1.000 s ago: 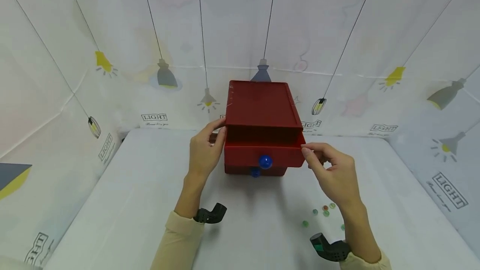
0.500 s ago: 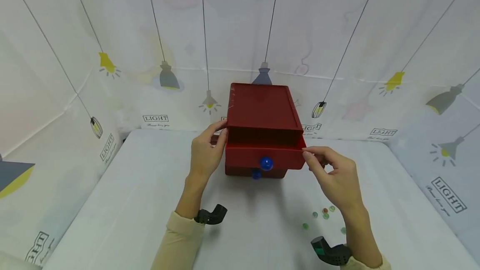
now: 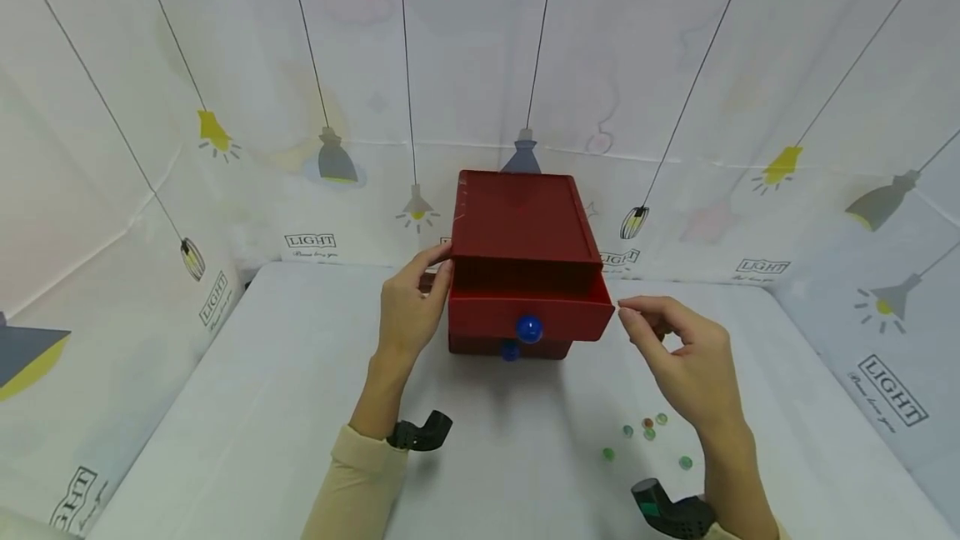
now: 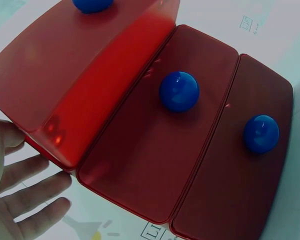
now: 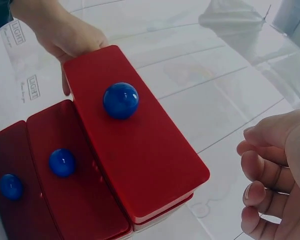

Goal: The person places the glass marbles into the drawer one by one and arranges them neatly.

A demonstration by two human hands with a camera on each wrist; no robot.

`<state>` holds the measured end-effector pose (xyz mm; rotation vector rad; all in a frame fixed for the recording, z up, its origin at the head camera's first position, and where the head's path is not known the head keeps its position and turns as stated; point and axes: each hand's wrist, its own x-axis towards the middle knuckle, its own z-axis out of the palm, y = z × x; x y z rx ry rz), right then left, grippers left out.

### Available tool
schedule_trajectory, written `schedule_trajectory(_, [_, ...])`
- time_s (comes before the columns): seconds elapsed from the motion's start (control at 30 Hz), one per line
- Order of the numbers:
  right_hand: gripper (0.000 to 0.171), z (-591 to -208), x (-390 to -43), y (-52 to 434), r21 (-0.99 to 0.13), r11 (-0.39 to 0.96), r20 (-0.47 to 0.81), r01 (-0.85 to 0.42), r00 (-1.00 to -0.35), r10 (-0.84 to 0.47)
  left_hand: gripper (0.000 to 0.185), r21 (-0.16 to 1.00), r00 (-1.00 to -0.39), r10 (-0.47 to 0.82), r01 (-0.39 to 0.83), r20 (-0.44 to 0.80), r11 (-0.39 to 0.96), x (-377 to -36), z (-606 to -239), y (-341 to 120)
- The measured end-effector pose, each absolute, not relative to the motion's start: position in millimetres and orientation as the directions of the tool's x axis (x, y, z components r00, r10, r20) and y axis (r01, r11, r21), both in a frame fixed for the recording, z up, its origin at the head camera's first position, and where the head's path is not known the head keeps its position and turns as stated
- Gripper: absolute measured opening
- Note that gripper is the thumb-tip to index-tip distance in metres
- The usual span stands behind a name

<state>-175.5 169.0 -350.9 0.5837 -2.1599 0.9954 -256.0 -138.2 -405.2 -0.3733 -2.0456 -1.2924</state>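
A small dark red drawer cabinet (image 3: pixel 525 215) stands on the white table, with its top drawer (image 3: pixel 487 317) pulled partway out. Each drawer front bears a round blue knob (image 4: pixel 179 91); the lower two drawers are pushed in. My left hand (image 3: pixel 408 307) rests with thumb and fingertips against the cabinet's left side, by the top drawer. In the left wrist view its fingers are fairly straight and spread. Just off the drawer's right front corner, my right hand (image 3: pixel 686 357) hovers with loosely bent fingers. The right wrist view shows nothing between its thumb and fingers (image 5: pixel 262 167).
Several small green and orange glass pieces (image 3: pixel 649 433) lie on the white table (image 3: pixel 262 407), in front of the cabinet to the right. A white backdrop printed with lamps (image 3: pixel 337 158) rises behind and at both sides.
My right hand has let go of the top drawer's right corner and moved slightly right, leaving a small gap. The left hand and the cabinet stay put.
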Motion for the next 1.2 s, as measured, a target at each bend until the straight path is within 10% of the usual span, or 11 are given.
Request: schedule_trajectory(1.2, [0.016,-378.6,-171.3,214.2,-0.545,0.684,0.57,-0.485,-0.812,-0.121,0.03,0.681,-0.727,-0.118,0.557,0.677,0.475,-252.0,-405.4,-136.8])
